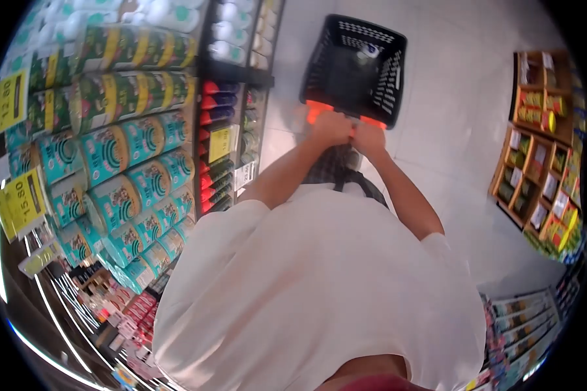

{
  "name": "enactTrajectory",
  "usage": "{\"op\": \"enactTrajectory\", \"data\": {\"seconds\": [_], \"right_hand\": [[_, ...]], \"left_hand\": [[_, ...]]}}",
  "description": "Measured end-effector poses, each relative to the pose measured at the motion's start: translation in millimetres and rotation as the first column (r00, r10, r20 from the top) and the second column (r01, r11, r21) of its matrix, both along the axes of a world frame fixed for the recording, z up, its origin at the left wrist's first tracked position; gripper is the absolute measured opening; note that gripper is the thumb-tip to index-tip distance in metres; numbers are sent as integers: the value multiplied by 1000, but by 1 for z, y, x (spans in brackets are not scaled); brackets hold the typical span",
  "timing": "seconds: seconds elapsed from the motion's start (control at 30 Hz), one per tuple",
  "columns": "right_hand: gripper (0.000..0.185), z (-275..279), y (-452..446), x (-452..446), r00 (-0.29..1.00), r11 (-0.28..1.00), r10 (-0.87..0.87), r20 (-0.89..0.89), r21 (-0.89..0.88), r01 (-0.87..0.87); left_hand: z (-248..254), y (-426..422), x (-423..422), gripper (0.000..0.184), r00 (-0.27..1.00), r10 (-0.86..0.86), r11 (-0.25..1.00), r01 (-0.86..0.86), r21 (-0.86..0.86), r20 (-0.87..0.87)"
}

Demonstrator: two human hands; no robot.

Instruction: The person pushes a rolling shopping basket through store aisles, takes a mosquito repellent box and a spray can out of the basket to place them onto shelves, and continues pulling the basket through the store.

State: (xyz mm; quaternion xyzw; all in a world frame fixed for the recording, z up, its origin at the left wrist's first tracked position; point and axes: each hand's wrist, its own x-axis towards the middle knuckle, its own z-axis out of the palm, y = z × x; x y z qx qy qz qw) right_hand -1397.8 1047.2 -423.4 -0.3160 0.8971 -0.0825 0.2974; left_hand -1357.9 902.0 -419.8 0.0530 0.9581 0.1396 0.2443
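Both of my hands are closed around the orange handle of a black shopping basket cart at the top centre. My left hand (333,128) grips the handle's left part. Close beside it on the right, my right hand (369,138) wraps round the same handle. The black basket (352,72) extends ahead of my hands, with slotted sides. Inside it, near the far end, lies a small white and blue item (370,51), too small to identify. Orange handle parts (316,109) show beside my hands.
Tall shelves on the left hold teal packs (116,202) and green and yellow packs (114,98), with yellow price tags (21,202). Wooden display crates (531,173) with packets stand at the right. Pale floor tiles (447,130) run between them. More racks (522,326) stand at the lower right.
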Motion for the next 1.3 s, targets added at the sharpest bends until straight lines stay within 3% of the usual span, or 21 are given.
{"op": "enactTrajectory", "data": {"seconds": [0.13,0.27,0.37,0.5,0.53,0.57,0.6,0.87,0.97,1.1,1.13,1.2,1.3], "right_hand": [[21,-5,-12,-49,999,998,36,-36,45,-34],[22,-2,-22,-91,999,999,-11,-38,32,12],[23,-10,-28,-122,998,997,15,-58,74,-11],[28,-13,-36,-158,988,991,86,-132,111,-72],[29,-20,-35,-163,978,990,103,-183,112,-83],[25,-34,-36,-170,988,996,4,-154,84,9],[28,-17,-40,-177,993,989,34,-114,147,-17],[30,-2,-53,-233,997,995,-10,-81,102,18],[29,-3,-60,-258,999,994,6,-33,112,-3],[24,-1,-67,-293,987,997,31,-160,76,-19],[24,-19,-67,-303,977,997,66,-205,51,-57],[27,-4,-80,-326,992,998,-12,-128,66,20],[30,-2,-83,-360,989,1000,17,-150,25,-13]], "left_hand": [[9,-12,-48,18,1000,8,998,-7,65,-13],[9,-30,-90,18,993,-100,990,105,99,-56],[0,-47,-113,22,974,-134,974,164,158,-185],[-2,-67,-150,23,997,-62,996,65,56,-49],[-1,-65,-157,22,997,-10,1000,12,23,-76],[-7,-64,-161,21,987,11,999,-6,33,-162],[-11,-63,-168,21,982,9,999,-2,42,-187],[14,-75,-230,26,1000,-22,999,22,39,-10],[-7,-85,-256,29,998,-59,994,58,88,7],[12,-93,-295,27,997,-31,996,26,83,63],[1,-96,-302,26,1000,-11,998,12,61,-16],[12,-99,-326,28,995,8,1000,-10,15,99],[27,-102,-362,32,991,23,999,-26,21,133]]}}
